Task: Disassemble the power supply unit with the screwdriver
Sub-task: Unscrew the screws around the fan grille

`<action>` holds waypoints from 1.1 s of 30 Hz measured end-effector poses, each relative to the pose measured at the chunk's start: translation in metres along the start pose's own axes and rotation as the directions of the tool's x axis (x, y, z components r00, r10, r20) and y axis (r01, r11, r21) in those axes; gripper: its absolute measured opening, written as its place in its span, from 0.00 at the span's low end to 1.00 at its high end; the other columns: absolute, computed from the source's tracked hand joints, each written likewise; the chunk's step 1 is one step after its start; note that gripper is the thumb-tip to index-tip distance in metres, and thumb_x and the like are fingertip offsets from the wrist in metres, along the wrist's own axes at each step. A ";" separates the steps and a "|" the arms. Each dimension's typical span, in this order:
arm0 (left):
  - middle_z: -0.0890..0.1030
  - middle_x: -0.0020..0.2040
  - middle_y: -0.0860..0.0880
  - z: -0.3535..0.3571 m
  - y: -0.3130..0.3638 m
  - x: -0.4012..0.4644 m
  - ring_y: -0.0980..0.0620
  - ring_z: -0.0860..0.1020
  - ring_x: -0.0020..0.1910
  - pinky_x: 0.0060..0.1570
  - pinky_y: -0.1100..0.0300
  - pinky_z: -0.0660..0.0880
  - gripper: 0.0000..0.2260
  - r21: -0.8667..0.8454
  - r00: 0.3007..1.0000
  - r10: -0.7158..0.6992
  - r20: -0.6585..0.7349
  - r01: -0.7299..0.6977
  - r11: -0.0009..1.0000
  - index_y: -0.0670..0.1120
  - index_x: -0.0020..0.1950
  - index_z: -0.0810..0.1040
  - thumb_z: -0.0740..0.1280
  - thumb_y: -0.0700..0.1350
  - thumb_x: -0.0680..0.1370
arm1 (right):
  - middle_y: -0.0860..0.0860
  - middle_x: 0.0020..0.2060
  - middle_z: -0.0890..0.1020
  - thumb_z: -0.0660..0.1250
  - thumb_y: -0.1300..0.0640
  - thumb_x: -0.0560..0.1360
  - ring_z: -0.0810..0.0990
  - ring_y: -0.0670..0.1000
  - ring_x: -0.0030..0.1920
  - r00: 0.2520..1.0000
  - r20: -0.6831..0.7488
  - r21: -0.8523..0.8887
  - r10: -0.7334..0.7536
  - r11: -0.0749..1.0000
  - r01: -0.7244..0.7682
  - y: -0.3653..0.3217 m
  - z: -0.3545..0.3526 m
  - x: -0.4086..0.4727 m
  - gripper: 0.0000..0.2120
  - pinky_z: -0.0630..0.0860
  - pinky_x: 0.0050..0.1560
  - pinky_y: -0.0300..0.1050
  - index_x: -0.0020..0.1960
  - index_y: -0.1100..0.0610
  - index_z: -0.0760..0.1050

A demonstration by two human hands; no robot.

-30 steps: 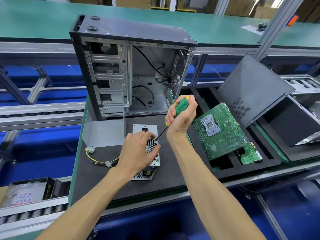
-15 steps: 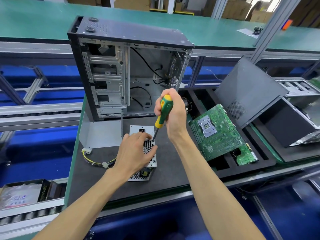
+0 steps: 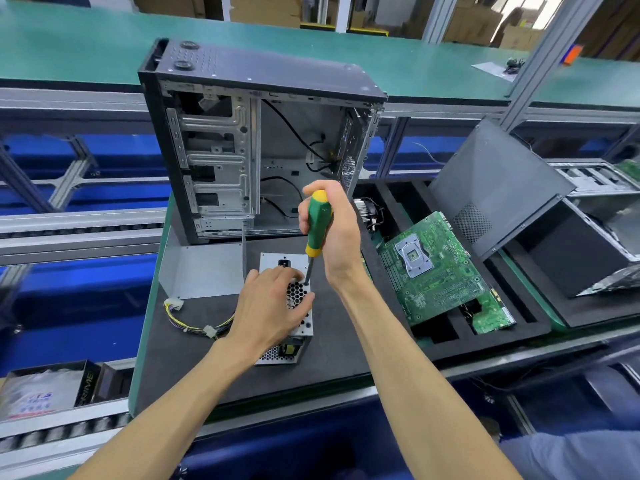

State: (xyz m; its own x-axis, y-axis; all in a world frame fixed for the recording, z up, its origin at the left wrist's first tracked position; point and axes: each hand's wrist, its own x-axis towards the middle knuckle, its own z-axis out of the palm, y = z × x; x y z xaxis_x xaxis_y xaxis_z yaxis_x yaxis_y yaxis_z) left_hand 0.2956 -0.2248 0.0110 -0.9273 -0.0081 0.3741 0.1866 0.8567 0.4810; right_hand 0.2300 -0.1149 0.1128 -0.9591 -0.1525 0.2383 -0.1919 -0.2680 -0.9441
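Screwdriver [image 3: 318, 223] tip on power supply unit [image 3: 300, 299], which lies on the dark mat [image 3: 339, 344] before the open case [image 3: 256, 140].
Right hand [image 3: 337, 230] wraps the handle (near upright); left hand [image 3: 273, 306] rests flat, fingers spread, steadying the unit.

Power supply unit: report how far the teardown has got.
Done: the power supply unit is out of the computer case and lies on the black mat. In hand: the left hand rests on it while the right hand holds the screwdriver with its tip at the fan grille's edge. Left: its cover is still on.
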 end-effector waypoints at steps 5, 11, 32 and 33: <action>0.84 0.49 0.54 -0.001 -0.001 -0.001 0.52 0.80 0.47 0.54 0.51 0.71 0.13 -0.001 1.000 0.007 -0.008 -0.007 1.000 0.48 0.54 0.81 0.72 0.54 0.76 | 0.52 0.33 0.73 0.64 0.49 0.81 0.70 0.51 0.33 0.998 -0.040 -0.028 -0.042 0.999 0.041 0.001 -0.001 -0.006 0.10 0.70 0.35 0.43 0.51 0.54 0.65; 0.84 0.49 0.53 -0.002 0.002 0.001 0.51 0.80 0.47 0.54 0.51 0.71 0.13 -0.001 1.000 0.021 -0.012 -0.021 1.000 0.47 0.54 0.81 0.73 0.54 0.76 | 0.51 0.38 0.78 0.58 0.48 0.84 0.76 0.48 0.38 0.998 -0.047 -0.090 -0.051 0.995 0.047 -0.002 -0.010 -0.007 0.15 0.75 0.35 0.40 0.51 0.49 0.82; 0.74 0.25 0.62 -0.021 0.010 0.032 0.60 0.68 0.24 0.27 0.71 0.62 0.09 -0.457 0.974 -0.021 0.226 0.125 0.881 0.44 0.57 0.84 0.65 0.39 0.83 | 0.52 0.29 0.76 0.60 0.45 0.81 0.72 0.51 0.30 0.997 -0.059 -0.024 0.040 0.999 -0.042 -0.008 -0.009 0.000 0.15 0.73 0.39 0.46 0.47 0.56 0.71; 0.74 0.25 0.63 -0.021 0.010 0.033 0.60 0.69 0.24 0.27 0.71 0.62 0.08 -0.452 0.976 -0.013 0.215 0.111 0.885 0.44 0.56 0.84 0.65 0.39 0.82 | 0.53 0.30 0.76 0.64 0.45 0.80 0.73 0.52 0.31 0.998 -0.060 -0.075 0.000 0.997 -0.005 -0.007 -0.010 -0.002 0.14 0.74 0.40 0.45 0.47 0.57 0.70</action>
State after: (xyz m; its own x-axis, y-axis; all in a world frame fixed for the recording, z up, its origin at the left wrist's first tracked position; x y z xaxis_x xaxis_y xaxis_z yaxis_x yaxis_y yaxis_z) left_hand 0.2742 -0.2272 0.0450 -0.9778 0.0921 0.1882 0.2083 0.5243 0.8257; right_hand 0.2317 -0.1030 0.1166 -0.9700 -0.0950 0.2238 -0.2023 -0.1949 -0.9597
